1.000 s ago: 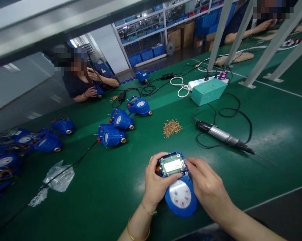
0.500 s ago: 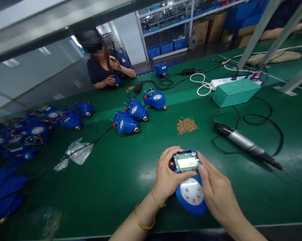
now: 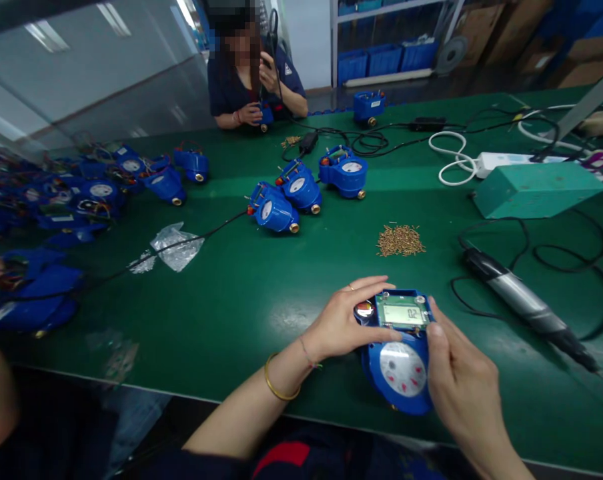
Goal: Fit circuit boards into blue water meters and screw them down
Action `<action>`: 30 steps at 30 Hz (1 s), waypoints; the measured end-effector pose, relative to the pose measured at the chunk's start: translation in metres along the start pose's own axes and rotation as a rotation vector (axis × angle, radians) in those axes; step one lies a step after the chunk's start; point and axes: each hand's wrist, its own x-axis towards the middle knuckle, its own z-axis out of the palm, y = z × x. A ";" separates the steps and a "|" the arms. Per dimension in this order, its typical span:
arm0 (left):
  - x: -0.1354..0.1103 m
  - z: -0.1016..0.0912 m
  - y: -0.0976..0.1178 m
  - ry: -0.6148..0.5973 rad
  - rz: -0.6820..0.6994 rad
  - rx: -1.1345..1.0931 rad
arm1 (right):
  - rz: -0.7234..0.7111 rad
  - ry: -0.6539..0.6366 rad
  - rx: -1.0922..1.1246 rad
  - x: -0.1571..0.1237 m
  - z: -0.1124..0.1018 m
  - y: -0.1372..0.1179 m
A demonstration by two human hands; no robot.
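Observation:
A blue water meter (image 3: 400, 357) lies on the green table (image 3: 241, 293) near its front edge, its round white dial toward me and an open top with a small green display reading digits. My left hand (image 3: 342, 321) grips the meter's left side, thumb lying across just below the display. My right hand (image 3: 460, 383) clasps the right side, thumb up along the display's edge. Both hands are closed on the meter.
An electric screwdriver (image 3: 524, 305) with a black cable lies to the right, behind it a teal box (image 3: 534, 189). A heap of small brass screws (image 3: 400, 240) and three blue meters (image 3: 301, 190) lie ahead. More meters pile at left (image 3: 86, 193). A seated person (image 3: 254, 83) works opposite.
The view has swung left and down. The meter and both hands sit slightly further right in the picture, and the display now shows digits. My grip is unchanged.

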 end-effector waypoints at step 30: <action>-0.001 0.001 -0.009 0.002 -0.131 -0.213 | 0.365 -0.025 0.559 -0.005 -0.008 0.028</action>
